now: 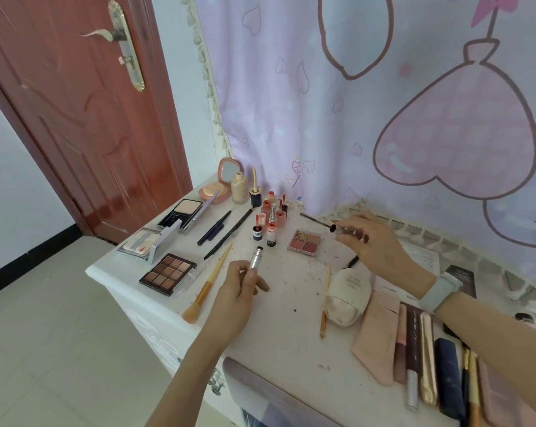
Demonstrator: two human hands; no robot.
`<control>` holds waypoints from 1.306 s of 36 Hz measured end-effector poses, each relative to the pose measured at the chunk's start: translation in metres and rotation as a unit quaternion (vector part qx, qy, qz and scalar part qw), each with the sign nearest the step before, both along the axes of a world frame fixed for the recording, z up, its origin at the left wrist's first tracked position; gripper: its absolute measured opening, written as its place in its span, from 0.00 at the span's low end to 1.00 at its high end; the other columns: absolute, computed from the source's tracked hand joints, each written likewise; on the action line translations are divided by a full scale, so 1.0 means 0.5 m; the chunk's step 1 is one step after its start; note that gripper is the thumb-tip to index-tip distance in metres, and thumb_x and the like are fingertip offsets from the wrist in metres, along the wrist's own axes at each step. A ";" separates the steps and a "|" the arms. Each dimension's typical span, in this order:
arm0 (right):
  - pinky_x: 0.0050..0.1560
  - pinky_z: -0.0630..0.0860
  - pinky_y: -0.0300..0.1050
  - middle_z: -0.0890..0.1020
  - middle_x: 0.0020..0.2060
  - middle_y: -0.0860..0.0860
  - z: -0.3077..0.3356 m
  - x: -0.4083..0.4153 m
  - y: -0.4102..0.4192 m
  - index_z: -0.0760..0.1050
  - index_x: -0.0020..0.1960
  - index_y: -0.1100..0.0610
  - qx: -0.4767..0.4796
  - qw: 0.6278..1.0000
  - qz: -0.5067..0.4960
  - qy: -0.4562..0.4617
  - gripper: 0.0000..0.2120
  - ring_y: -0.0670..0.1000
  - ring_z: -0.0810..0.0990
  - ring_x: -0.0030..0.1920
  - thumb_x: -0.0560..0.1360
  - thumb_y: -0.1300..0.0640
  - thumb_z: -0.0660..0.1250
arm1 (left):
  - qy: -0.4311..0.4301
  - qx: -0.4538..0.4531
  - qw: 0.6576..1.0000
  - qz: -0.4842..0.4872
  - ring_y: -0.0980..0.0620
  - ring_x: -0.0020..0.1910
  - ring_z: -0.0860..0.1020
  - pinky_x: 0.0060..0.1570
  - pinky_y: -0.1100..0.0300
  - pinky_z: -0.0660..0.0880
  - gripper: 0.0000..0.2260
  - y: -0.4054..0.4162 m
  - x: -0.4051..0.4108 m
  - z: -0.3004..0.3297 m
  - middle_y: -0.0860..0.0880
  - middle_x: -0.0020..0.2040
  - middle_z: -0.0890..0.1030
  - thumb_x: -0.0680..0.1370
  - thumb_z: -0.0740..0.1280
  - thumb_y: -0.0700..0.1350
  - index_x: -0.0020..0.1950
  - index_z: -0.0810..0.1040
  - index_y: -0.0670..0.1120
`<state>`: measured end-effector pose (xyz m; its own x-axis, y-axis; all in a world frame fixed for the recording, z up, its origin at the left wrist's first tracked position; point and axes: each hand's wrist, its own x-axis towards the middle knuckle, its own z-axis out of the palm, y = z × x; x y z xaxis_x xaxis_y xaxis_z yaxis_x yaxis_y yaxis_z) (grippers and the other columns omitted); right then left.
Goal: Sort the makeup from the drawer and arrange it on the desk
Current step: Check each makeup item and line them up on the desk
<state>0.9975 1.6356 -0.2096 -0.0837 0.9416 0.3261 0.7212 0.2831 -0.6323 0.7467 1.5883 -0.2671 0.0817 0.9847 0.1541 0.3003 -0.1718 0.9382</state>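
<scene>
My left hand [240,286] grips a silver mascara tube [255,259], open end pointing up and away, above the white desk [285,328]. My right hand [373,241] holds the mascara wand [317,219] by its cap, the thin dark brush pointing left over the desk. Sorted makeup lies at the desk's far left: a brown eyeshadow palette [168,274], open powder compacts [185,214], black pencils [226,232], a cluster of small lip bottles [271,217], a four-pan blush palette [305,242] and a foundation bottle [240,188].
A tan brush [206,288] lies beside my left hand. A cream pouch [348,295], a pink sleeve [377,334] and several tubes and pens [430,359] lie at the right. A pink curtain [353,103] hangs behind; a red door [75,118] stands left.
</scene>
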 end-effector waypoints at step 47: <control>0.48 0.73 0.45 0.81 0.43 0.55 -0.099 -0.240 0.049 0.79 0.46 0.63 -0.065 0.995 -0.045 0.064 0.06 0.54 0.77 0.46 0.73 0.60 0.67 | 0.104 0.073 0.970 0.207 0.53 0.46 0.79 0.44 0.68 0.70 0.11 0.152 0.040 -0.011 0.47 0.51 0.82 0.77 0.65 0.40 0.59 0.77 0.43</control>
<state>0.8773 1.6601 -0.2591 0.0378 0.9784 0.2030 0.6508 0.1301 -0.7480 0.7666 1.6644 -0.2729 -0.2726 0.9083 0.3174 0.5527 -0.1223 0.8244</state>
